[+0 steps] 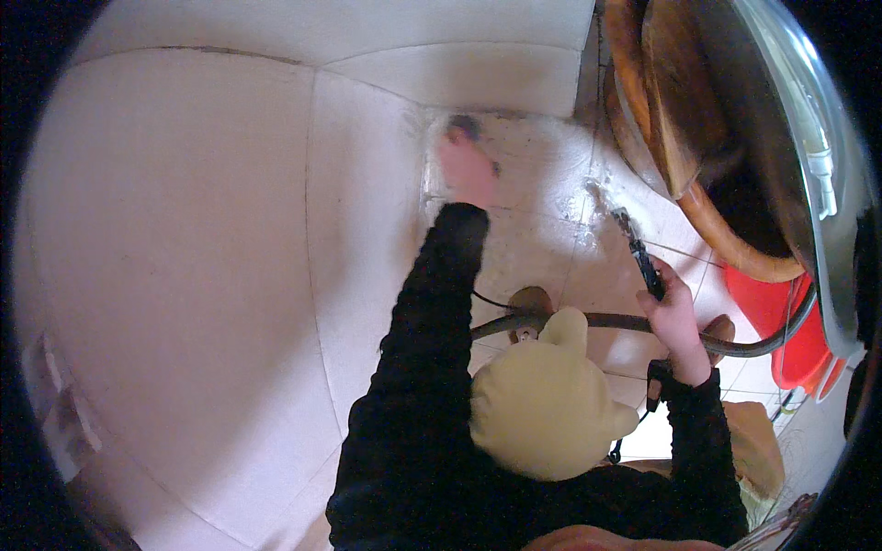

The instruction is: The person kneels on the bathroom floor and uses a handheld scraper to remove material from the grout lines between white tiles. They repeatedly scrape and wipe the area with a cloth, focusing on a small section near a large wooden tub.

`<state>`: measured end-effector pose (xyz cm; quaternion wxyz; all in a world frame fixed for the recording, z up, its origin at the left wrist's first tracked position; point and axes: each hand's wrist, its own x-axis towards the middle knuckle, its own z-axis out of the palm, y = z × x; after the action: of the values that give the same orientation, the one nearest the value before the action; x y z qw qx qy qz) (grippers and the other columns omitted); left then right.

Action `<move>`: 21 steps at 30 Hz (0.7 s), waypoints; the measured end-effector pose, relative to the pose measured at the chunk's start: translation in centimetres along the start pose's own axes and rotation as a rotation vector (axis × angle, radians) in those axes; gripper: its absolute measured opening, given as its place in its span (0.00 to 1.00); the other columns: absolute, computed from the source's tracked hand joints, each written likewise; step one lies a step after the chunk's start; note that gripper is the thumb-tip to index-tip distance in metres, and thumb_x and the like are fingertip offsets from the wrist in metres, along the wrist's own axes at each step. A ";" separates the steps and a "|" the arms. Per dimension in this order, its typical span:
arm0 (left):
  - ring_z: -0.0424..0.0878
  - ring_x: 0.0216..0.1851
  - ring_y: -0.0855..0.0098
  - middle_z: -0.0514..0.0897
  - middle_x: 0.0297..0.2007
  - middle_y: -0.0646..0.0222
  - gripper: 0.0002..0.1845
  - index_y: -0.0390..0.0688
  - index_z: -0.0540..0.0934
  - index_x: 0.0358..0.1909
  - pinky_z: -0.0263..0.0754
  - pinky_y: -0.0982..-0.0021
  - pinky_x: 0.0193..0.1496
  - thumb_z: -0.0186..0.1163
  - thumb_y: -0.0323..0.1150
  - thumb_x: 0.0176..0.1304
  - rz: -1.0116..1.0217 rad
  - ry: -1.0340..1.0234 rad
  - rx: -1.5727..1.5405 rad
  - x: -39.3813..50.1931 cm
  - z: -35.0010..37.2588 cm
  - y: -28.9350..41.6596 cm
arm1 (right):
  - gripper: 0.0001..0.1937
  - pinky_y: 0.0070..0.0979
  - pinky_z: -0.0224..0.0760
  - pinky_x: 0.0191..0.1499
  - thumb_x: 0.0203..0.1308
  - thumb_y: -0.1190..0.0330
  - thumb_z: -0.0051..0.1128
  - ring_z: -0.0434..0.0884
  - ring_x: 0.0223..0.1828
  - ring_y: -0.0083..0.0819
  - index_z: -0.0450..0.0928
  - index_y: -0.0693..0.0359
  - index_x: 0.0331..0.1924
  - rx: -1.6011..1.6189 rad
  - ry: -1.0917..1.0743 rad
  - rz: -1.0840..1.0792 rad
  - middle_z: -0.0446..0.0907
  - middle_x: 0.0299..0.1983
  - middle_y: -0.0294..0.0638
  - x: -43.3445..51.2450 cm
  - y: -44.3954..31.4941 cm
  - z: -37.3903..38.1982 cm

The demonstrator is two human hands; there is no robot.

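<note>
Stretched out to the floor's corner, my left hand [468,169] is blurred. It is closed around a dark item [464,126] whose ends show beyond the fingers; blur hides its kind. The wet tiled floor [530,175] beneath it meets pale tiled walls. In my right hand [672,306], lower and to the right, is a slim black-handled tool [642,258]. Its narrow, grimy head [622,217] points at the floor beside a glossy wet patch [582,210]. A pale yellow rounded thing [544,406] with ear-like nubs covers the space between my forearms.
A grey hose [744,346] crosses above my shoes [530,301]. At the right stand curved brown wooden-looking parts [744,241] beneath a clear, glass-like rim [792,103]. A red plastic container [792,330] is below them. Tiled wall [186,241] fills the left.
</note>
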<state>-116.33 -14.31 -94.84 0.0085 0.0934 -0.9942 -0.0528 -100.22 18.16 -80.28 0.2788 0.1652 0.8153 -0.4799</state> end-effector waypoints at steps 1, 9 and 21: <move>0.70 0.51 0.56 0.72 0.50 0.56 0.26 0.32 0.72 0.52 0.63 0.60 0.57 0.61 0.35 0.54 -0.126 -0.019 0.155 1.5 -0.1 -1.7 | 0.28 0.28 0.73 0.47 0.47 0.77 0.56 0.81 0.40 0.34 0.70 0.67 0.58 -0.008 -0.012 0.026 0.82 0.39 0.48 -0.2 0.3 0.0; 0.71 0.51 0.60 0.70 0.50 0.59 0.25 0.32 0.71 0.55 0.69 0.69 0.53 0.57 0.37 0.59 0.187 -0.087 0.377 -1.2 0.3 -4.8 | 0.26 0.19 0.69 0.47 0.50 0.80 0.52 0.76 0.40 0.24 0.70 0.70 0.58 0.044 -0.036 0.010 0.79 0.40 0.38 0.3 1.3 -0.3; 0.70 0.52 0.59 0.72 0.49 0.63 0.23 0.34 0.71 0.56 0.72 0.65 0.52 0.55 0.34 0.61 0.227 -0.197 0.497 2.5 1.1 -6.0 | 0.27 0.21 0.70 0.44 0.49 0.79 0.54 0.76 0.39 0.26 0.70 0.68 0.58 0.074 -0.028 -0.069 0.78 0.37 0.39 -1.4 1.1 -0.4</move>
<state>-117.68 -20.50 -96.51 -0.1053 -0.0246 -0.9768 0.1850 -98.71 19.05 -80.01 0.2672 0.1405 0.7982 -0.5212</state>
